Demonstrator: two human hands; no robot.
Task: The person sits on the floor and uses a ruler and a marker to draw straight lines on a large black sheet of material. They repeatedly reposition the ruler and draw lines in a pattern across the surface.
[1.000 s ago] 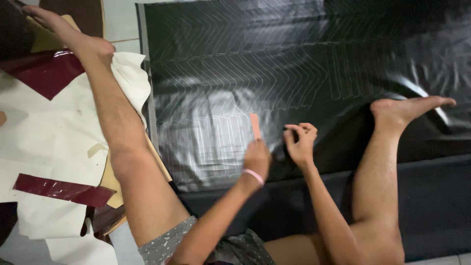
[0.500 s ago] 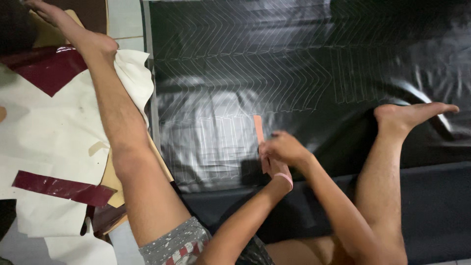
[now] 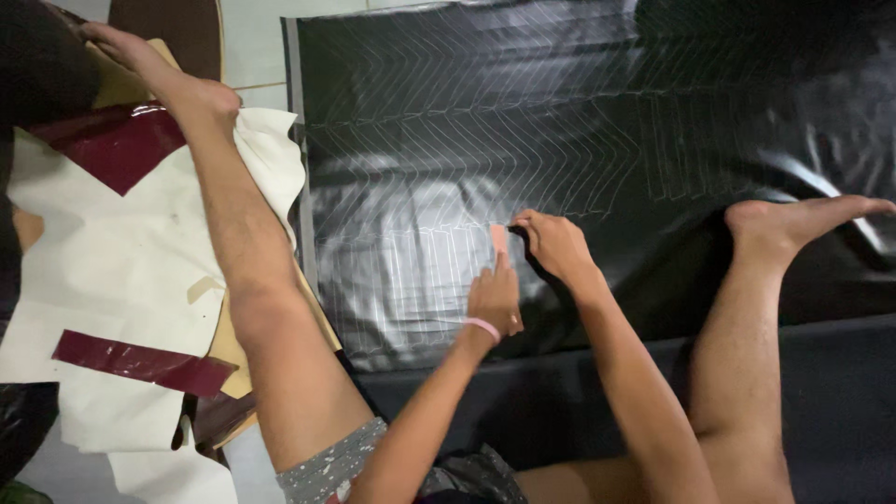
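While both hands meet on the black sheet (image 3: 597,112) | left hand (image 3: 493,301) presses a small pink template (image 3: 499,237) flat with its fingers | right hand (image 3: 553,245) pinches closed at the template's right edge, what it grips too small to tell | cream sheets (image 3: 121,271) lie left.

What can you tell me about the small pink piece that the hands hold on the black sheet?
The small pink piece is a flat, narrow strip, like thin card or plastic, pale salmon in colour. It stands lengthwise, pointing away from the person, and lies on the glossy black sheet, beside rows of white traced outlines. The left hand presses on its near end with the fingertips, and the right hand touches its right edge. Its lower part is hidden by the fingers.
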